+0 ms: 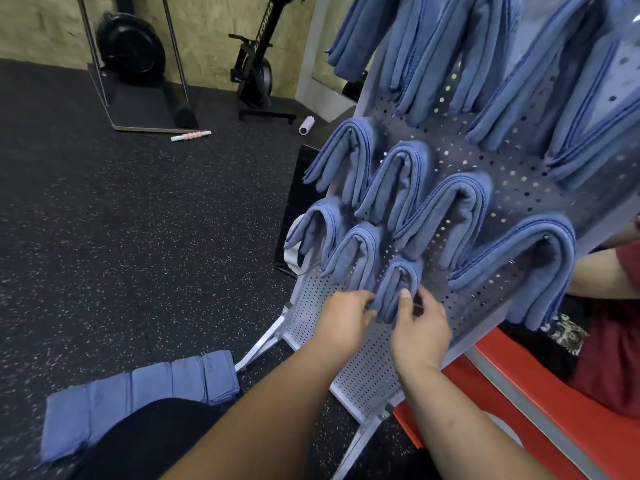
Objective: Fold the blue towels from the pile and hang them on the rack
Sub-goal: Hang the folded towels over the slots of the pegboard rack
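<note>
The perforated rack [363, 375] stood hung with draped towels [450, 216]; a pile of blue towels [145, 393] lay on the floor [138, 220] beside it. The folded towel [398, 289] hanging lowest looked soft, light and limp, best held by its hanging tails. The left hand [343, 317] and right hand [420, 330] each pinched one tail.

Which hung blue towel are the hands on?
The lowest folded blue towel on the perforated grey metal rack: left hand and right hand both pinch its hanging ends. The others hang untouched.
</note>
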